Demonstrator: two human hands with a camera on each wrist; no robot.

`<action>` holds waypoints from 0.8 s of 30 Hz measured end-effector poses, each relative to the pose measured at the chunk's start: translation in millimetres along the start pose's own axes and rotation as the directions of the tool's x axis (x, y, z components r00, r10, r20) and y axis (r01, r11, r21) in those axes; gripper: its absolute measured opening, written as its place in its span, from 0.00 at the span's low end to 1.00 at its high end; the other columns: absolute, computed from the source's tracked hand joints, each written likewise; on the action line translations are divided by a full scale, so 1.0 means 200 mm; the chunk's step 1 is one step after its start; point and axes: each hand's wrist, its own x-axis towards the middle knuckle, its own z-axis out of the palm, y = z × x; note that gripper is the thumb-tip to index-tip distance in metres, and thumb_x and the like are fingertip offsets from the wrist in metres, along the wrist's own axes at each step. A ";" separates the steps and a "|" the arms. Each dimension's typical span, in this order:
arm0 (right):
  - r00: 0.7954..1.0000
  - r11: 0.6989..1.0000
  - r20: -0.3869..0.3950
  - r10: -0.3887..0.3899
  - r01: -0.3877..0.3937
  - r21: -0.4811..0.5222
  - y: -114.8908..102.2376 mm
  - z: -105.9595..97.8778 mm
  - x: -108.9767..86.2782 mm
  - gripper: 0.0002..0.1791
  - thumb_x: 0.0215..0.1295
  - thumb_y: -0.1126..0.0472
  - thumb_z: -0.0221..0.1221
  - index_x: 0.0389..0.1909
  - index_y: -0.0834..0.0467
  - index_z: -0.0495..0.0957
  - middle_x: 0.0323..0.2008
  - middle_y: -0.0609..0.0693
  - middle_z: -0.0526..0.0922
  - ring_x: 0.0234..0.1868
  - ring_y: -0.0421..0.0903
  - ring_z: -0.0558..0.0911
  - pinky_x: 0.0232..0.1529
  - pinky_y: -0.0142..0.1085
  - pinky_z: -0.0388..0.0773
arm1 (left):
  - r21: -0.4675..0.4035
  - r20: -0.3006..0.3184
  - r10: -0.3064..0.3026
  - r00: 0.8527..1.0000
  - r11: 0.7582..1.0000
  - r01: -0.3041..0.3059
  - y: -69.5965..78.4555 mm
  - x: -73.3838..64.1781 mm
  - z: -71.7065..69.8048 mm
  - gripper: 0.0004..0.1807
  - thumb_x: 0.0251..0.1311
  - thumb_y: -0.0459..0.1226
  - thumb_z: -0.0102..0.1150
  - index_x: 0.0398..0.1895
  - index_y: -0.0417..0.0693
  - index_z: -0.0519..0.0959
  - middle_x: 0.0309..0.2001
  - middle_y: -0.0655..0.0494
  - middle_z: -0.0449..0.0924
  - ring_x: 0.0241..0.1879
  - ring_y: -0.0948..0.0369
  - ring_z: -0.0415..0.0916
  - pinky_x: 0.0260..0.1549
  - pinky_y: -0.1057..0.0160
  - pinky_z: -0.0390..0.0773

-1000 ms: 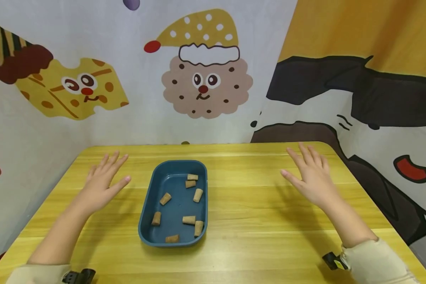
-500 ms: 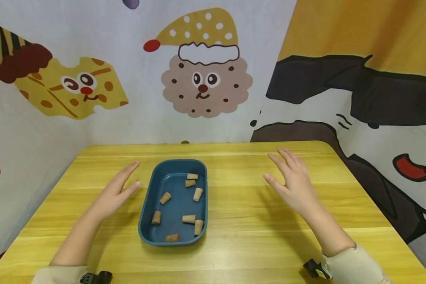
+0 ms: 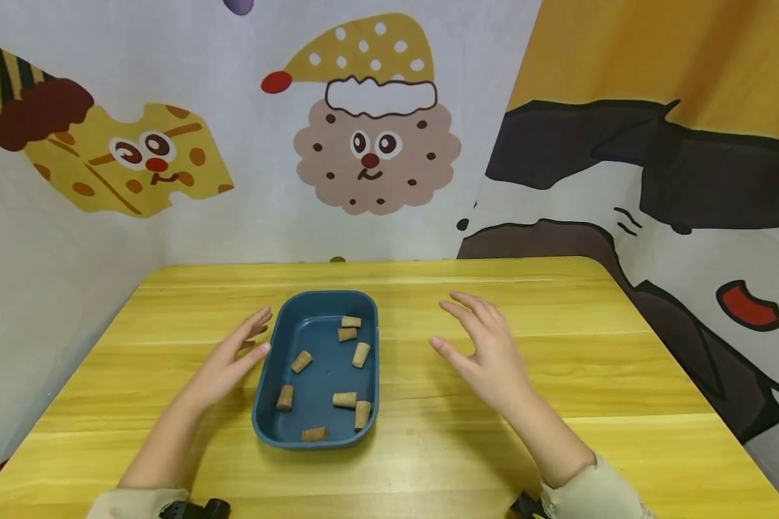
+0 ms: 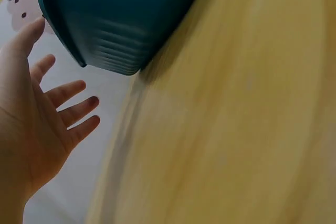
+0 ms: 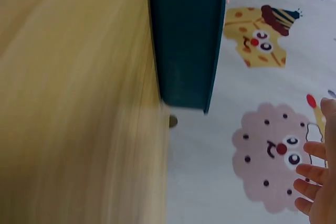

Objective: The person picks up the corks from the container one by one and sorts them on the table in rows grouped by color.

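Note:
A blue rectangular tray with rounded corners stands on the table, left of the middle. Several tapered corks lie scattered on its floor. My left hand is beside the tray's left wall, fingers spread and slightly bent; its thumb tip is at the rim, and I cannot tell whether it touches. To the right of the tray, my right hand hovers above the table with fingers apart and holds nothing. The right wrist view has the tray's outer side well away from the right hand.
The yellow wood-grain table reaches back to a cloth wall printed with cartoon figures. A black wrist device sits at the left cuff, and another dark one at the right cuff.
Both hands have moved inward toward the tray, the left one rightward to its left wall and the right one leftward. Tray and corks have stayed in place.

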 end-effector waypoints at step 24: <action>0.984 0.998 0.177 -0.015 0.004 0.063 -0.30 0.31 0.10 0.32 0.60 0.41 0.63 0.60 0.55 0.74 0.60 0.51 0.73 0.64 0.49 0.67 0.63 0.49 0.61 | -0.298 0.029 -0.106 0.994 0.948 0.110 -0.10 -0.06 0.10 0.30 0.72 0.35 0.46 0.75 0.51 0.53 0.70 0.38 0.55 0.66 0.40 0.54 0.52 0.75 0.63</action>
